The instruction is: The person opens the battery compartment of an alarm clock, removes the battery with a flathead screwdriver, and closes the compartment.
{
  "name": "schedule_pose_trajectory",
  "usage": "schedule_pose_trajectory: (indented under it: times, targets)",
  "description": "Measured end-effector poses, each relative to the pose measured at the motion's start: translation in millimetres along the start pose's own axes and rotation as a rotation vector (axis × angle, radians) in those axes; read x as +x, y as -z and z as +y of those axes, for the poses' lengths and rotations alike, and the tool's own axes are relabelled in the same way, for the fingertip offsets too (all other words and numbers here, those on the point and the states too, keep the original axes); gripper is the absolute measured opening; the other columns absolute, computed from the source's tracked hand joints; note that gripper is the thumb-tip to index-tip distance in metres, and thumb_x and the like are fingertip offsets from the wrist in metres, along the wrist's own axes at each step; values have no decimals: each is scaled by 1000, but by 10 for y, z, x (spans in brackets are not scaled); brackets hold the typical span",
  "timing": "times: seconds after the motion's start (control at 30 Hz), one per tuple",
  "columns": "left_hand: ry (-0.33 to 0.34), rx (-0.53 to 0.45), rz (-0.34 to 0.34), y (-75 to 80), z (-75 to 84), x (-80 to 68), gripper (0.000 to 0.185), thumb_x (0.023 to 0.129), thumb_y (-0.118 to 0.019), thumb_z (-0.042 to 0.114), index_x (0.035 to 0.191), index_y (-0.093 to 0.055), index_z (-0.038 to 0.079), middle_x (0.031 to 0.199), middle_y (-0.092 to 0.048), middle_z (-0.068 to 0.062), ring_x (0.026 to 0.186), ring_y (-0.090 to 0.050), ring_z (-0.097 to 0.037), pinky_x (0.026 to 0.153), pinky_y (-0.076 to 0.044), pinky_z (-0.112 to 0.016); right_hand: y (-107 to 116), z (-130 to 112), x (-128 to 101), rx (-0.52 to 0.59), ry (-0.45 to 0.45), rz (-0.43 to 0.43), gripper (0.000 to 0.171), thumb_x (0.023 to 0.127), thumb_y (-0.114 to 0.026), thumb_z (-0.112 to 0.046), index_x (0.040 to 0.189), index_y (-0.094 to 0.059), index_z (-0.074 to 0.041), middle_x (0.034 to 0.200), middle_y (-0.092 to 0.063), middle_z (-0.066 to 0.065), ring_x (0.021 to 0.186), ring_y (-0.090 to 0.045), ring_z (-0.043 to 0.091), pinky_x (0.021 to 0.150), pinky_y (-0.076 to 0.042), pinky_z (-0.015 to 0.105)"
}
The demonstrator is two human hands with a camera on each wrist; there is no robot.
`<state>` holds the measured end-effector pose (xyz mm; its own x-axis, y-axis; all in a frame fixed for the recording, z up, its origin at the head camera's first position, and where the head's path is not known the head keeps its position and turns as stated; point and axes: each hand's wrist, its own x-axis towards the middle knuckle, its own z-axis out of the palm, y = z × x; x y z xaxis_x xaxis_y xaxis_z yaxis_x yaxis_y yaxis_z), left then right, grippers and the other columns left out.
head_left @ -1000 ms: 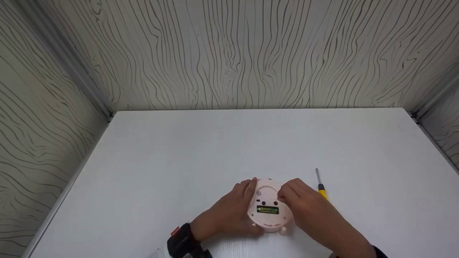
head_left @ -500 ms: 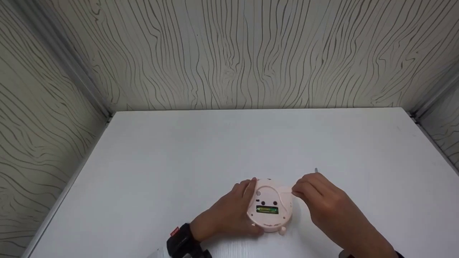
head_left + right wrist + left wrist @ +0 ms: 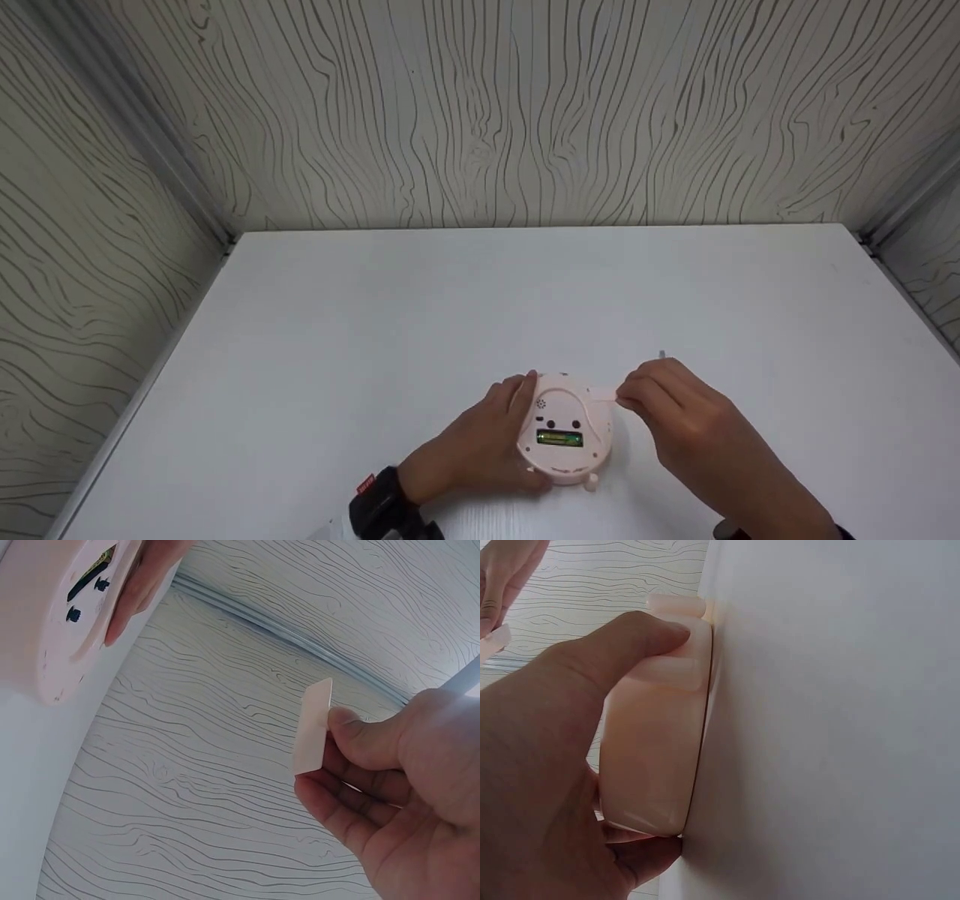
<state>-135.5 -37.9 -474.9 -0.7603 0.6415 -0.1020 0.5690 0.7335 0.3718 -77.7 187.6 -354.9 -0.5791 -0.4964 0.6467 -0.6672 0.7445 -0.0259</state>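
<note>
A pale pink round alarm clock (image 3: 564,459) lies on the white table with its back up. In its uncovered battery slot sits a green battery (image 3: 559,438), below two dark knobs. My left hand (image 3: 487,444) grips the clock's side, its thumb by a small foot in the left wrist view. My right hand (image 3: 686,420) pinches a small flat pink battery cover (image 3: 311,729) between thumb and fingers. In the head view, the cover is just right of the clock's upper edge; the right wrist view shows it apart from the clock.
A screwdriver (image 3: 662,353) lies beyond my right hand, with only its tip showing. Something clear (image 3: 324,532) pokes in at the bottom edge by the left wrist strap (image 3: 384,502). Wood-patterned panels (image 3: 480,112) stand behind and beside the table.
My right hand has drawn back to the right from the clock with the battery cover, hiding most of the screwdriver. The left hand and the clock have stayed in place.
</note>
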Motion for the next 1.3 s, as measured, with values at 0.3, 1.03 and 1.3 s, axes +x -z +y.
schedule_pose_trajectory:
  times: [0.3,1.03,1.3]
  targets:
    - [-5,-12,9,-6,16,-10,117,62,-56,76,147,1,20,147,-22,1,123,-36,-11,96,-43,-32,5,149,-3,1,28,28,40,100,-30,-26,80,-61,-9,82,-56,-5,80,-52,4,69,-47,10]
    - [-32,6,17,-2,-13,-13,120,62,-60,73,147,1,15,148,-21,-3,129,-32,-15,98,-42,-32,223,946,-213,-115,-98,48,48,98,-30,-34,81,-62,-3,81,-57,5,76,-53,11,64,-45,13]
    - [-16,-3,28,-9,-2,-3,118,62,-58,74,147,-2,16,146,-24,-1,124,-36,-12,95,-44,-29,341,1275,-372,-169,-172,85,50,98,-32,-36,81,-60,2,77,-57,10,75,-52,19,64,-40,13]
